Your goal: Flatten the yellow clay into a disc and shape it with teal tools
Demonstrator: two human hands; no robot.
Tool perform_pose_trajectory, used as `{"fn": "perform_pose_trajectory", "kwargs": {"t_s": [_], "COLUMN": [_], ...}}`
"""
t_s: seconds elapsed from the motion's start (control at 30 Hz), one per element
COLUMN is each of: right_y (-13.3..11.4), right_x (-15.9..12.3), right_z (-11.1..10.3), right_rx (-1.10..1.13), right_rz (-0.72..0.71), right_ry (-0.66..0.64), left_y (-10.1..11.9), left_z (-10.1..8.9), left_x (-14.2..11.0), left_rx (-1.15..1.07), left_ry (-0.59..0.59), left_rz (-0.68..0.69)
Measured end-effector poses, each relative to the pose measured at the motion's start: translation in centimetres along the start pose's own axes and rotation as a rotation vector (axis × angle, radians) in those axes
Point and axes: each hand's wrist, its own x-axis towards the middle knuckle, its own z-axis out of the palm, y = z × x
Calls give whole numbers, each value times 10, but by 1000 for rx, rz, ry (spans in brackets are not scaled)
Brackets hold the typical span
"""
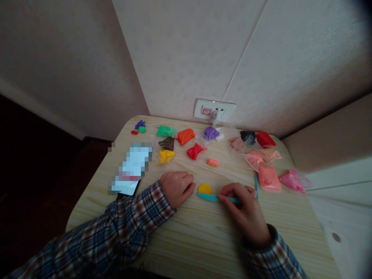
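My right hand (pixel 245 209) pinches a teal plastic modelling tool (pixel 213 197) that lies flat on the light wooden table (pixel 203 240). The tool's blade rests against the near edge of a flattened yellow clay disc (pixel 205 188). My left hand (pixel 177 187) sits curled in a loose fist on the table just left of the disc; nothing shows in it. A second teal tool (pixel 256 185) lies just beyond my right hand. Both arms wear plaid sleeves.
Small bags of coloured clay lie across the far half: green (pixel 165 131), orange (pixel 186 136), purple (pixel 211 133), red (pixel 195 150), yellow (pixel 165 156), pink (pixel 269 178). A phone (pixel 132 168) lies at left. A wall socket (pixel 213 109) sits behind.
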Motion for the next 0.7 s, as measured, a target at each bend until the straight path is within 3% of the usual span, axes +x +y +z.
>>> {"fn": "perform_pose_trajectory", "kwargs": {"t_s": [0.4,0.7], "right_y": [1,2], "right_x": [1,-1], "right_z": [0,3], "right_rx": [30,-11], "right_rz": [-15,-42], "right_ry": [28,35], "left_y": [-1,0], "left_z": [2,2], "left_x": [0,0], "left_rx": [-8,-92], "left_ry": [13,195], "left_rz": [2,84]}}
